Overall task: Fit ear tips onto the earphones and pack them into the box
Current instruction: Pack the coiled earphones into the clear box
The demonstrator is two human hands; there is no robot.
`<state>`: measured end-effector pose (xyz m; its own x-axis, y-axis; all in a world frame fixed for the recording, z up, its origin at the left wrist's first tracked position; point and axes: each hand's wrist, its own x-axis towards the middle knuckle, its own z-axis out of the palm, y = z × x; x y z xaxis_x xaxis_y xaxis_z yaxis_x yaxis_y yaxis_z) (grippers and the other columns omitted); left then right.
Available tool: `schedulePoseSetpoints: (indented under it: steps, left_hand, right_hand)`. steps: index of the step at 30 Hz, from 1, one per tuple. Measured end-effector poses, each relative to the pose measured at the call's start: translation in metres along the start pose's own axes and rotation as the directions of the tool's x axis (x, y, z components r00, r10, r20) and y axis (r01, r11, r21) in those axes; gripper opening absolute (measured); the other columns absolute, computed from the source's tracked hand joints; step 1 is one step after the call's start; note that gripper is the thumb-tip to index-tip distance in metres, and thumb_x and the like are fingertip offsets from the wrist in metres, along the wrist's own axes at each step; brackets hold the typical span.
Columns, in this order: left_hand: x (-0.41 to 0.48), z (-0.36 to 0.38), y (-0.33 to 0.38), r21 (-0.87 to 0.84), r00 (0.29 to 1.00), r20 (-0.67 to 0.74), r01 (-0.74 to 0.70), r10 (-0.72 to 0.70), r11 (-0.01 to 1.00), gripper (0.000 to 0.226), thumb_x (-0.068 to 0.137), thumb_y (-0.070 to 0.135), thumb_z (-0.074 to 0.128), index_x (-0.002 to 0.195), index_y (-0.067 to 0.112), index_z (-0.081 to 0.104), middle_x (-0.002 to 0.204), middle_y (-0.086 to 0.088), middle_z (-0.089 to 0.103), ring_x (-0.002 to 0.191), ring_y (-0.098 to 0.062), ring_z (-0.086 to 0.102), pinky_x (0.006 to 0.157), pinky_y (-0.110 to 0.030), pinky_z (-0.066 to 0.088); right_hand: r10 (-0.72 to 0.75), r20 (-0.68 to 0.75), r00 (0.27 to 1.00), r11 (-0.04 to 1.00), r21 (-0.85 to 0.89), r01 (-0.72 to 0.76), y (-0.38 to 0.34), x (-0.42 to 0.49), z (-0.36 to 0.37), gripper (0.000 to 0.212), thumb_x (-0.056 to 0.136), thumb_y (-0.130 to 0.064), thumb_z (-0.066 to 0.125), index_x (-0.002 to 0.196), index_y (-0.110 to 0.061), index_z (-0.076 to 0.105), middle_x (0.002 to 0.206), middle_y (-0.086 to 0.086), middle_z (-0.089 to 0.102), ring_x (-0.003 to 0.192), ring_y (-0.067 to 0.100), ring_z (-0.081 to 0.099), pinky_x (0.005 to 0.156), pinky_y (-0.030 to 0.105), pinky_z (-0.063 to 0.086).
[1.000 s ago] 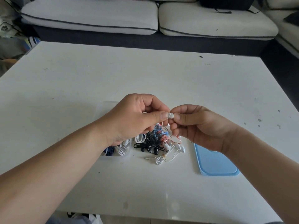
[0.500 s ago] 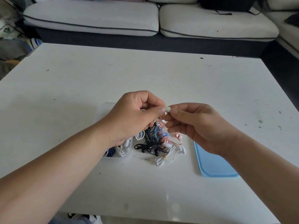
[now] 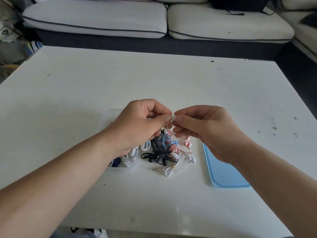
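My left hand point(image 3: 142, 124) and my right hand point(image 3: 205, 129) meet fingertip to fingertip above the table, pinching one small white earbud piece point(image 3: 173, 117) between them. Which part each hand holds is too small to tell. A thin white cable hangs from it down to a tangled heap of earphones point(image 3: 164, 148), black, blue, red and white, lying on the table below the hands. A clear plastic box point(image 3: 109, 115) sits under my left hand, partly hidden, with coiled white and blue earphones point(image 3: 128, 160) inside.
A light blue lid point(image 3: 224, 172) lies flat to the right of the heap, partly under my right wrist. The white table point(image 3: 154, 79) stretches far ahead. A grey sofa point(image 3: 154, 19) stands behind its far edge.
Both hands, still pinching the white piece together, have risen slightly away from the heap. The heap, box and lid have not moved.
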<state>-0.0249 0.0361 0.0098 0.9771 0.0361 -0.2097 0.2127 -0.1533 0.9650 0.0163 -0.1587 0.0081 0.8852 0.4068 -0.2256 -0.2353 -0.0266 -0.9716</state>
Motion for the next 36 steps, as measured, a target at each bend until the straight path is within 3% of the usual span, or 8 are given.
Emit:
schedulePoseSetpoints:
  steps: [3,6,9,15,19,25,32,36]
  left_hand:
    - [-0.001,0.002,-0.001,-0.003,1.0,-0.002,-0.001,0.001,1.0,0.002,0.093,0.011,0.074,0.095,0.01,0.073,0.069,-0.003,0.065,0.053,-0.011,0.051,0.05,-0.022,0.043]
    - [-0.002,0.003,-0.001,-0.033,1.0,0.009,0.016,-0.016,0.999,0.003,0.094,0.009,0.072,0.095,0.007,0.072,0.061,0.0,0.063,0.049,-0.011,0.048,0.046,-0.019,0.04]
    - [-0.002,0.004,0.0,-0.09,0.999,0.021,0.032,-0.03,0.995,0.003,0.095,0.005,0.07,0.096,0.002,0.07,0.059,0.0,0.064,0.048,-0.012,0.045,0.045,-0.02,0.036]
    - [-0.001,0.002,-0.001,-0.041,1.0,0.0,-0.007,0.007,0.999,0.007,0.092,0.013,0.074,0.098,0.011,0.07,0.062,0.002,0.063,0.057,-0.013,0.055,0.049,-0.023,0.04]
    - [-0.001,0.0,-0.004,-0.033,0.999,0.002,-0.054,0.054,0.998,0.009,0.09,0.015,0.077,0.097,0.014,0.071,0.069,0.001,0.067,0.061,-0.014,0.056,0.048,-0.021,0.04]
    - [-0.001,-0.003,-0.005,-0.041,0.994,0.019,-0.106,0.107,0.994,0.009,0.09,0.015,0.076,0.097,0.016,0.071,0.075,0.003,0.067,0.066,-0.016,0.056,0.05,-0.018,0.041]
    - [0.0,-0.002,-0.005,-0.011,0.992,0.033,-0.119,0.119,0.993,0.009,0.092,0.01,0.074,0.1,0.012,0.07,0.073,0.005,0.068,0.065,-0.01,0.059,0.053,-0.012,0.044]
    - [0.005,-0.006,-0.013,0.287,0.982,0.014,-0.186,0.19,0.94,0.014,0.095,0.017,0.072,0.102,0.029,0.072,0.084,0.003,0.073,0.069,-0.01,0.067,0.069,-0.025,0.055]
  right_hand:
    - [0.011,-0.005,1.0,1.0,-0.018,-0.011,-0.001,-0.001,0.0,0.015,0.087,-0.001,0.076,0.101,0.004,0.075,0.091,0.028,0.075,0.08,0.036,0.073,0.078,0.039,0.061]
    - [-0.073,-0.043,0.996,0.974,-0.217,0.062,-0.002,-0.004,0.001,0.01,0.085,-0.002,0.079,0.094,-0.007,0.079,0.083,0.016,0.078,0.078,0.033,0.076,0.085,0.051,0.062]
    - [-0.168,-0.082,0.982,0.923,-0.362,0.127,-0.002,-0.005,0.003,0.016,0.085,-0.003,0.079,0.085,-0.019,0.081,0.075,0.004,0.078,0.073,0.022,0.077,0.083,0.048,0.063]
    - [-0.083,-0.076,0.994,0.997,-0.011,0.083,-0.001,-0.001,0.002,0.027,0.081,0.013,0.075,0.105,0.0,0.072,0.087,0.017,0.079,0.075,0.028,0.076,0.075,0.033,0.061]
    - [-0.046,-0.051,0.998,0.993,0.107,0.051,0.001,0.001,0.002,0.026,0.081,0.012,0.073,0.106,0.004,0.07,0.093,0.021,0.078,0.084,0.033,0.077,0.081,0.036,0.063]
    - [0.021,0.012,1.0,0.995,0.101,-0.023,0.007,0.004,-0.004,0.018,0.089,0.003,0.07,0.106,0.006,0.073,0.099,0.029,0.075,0.092,0.036,0.073,0.092,0.043,0.061]
    - [-0.029,0.038,0.999,0.998,-0.061,0.031,0.008,0.004,-0.005,0.011,0.091,-0.007,0.074,0.099,-0.003,0.079,0.095,0.02,0.078,0.09,0.034,0.074,0.081,0.038,0.061]
    - [0.001,-0.078,0.997,0.98,-0.198,-0.016,0.01,0.006,-0.004,0.007,0.092,-0.009,0.074,0.096,-0.011,0.079,0.087,0.013,0.079,0.089,0.038,0.074,0.082,0.044,0.063]
